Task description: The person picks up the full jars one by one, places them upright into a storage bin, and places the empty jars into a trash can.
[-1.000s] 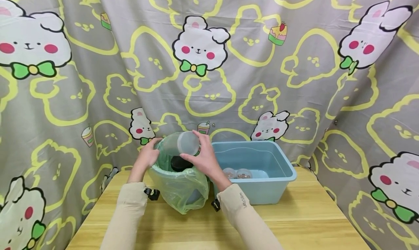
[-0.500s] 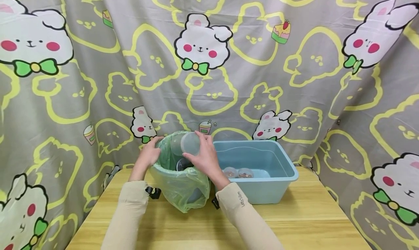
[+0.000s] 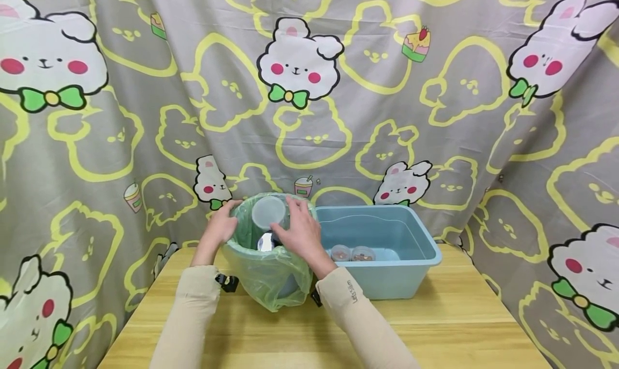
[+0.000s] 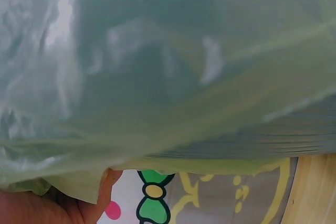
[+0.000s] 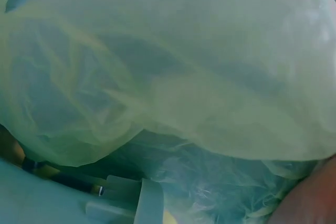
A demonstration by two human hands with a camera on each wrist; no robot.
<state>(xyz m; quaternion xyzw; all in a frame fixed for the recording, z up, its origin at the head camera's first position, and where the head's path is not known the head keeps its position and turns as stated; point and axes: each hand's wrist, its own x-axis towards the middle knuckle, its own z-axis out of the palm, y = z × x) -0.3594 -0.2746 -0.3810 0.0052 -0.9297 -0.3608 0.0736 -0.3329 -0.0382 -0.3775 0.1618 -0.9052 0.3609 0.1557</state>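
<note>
In the head view, a trash bin lined with a thin green plastic bag [image 3: 266, 277] stands left of centre on the table. My left hand [image 3: 223, 226] grips the bin's left rim over the bag; in the left wrist view, its fingers [image 4: 105, 192] show at the bag's edge. My right hand [image 3: 302, 229] is over the right rim, its thumb and fingertips on the edge of a translucent round plastic container [image 3: 268, 213] inside the bin mouth. Below that container lies a dark item with a shiny face [image 3: 266, 241], partly hidden by the rim.
A light blue rectangular tub [image 3: 387, 277] stands right beside the bin. Two small clear round containers [image 3: 362, 254] with brownish bits lie in its front left part. The wooden table [image 3: 435, 331] ends at a printed curtain [image 3: 309, 132] behind and at both sides.
My right hand has brought the plastic container left and lower into the bin, its round face now turned upward. The dark item's face now shines. My left hand stays at the rim.
</note>
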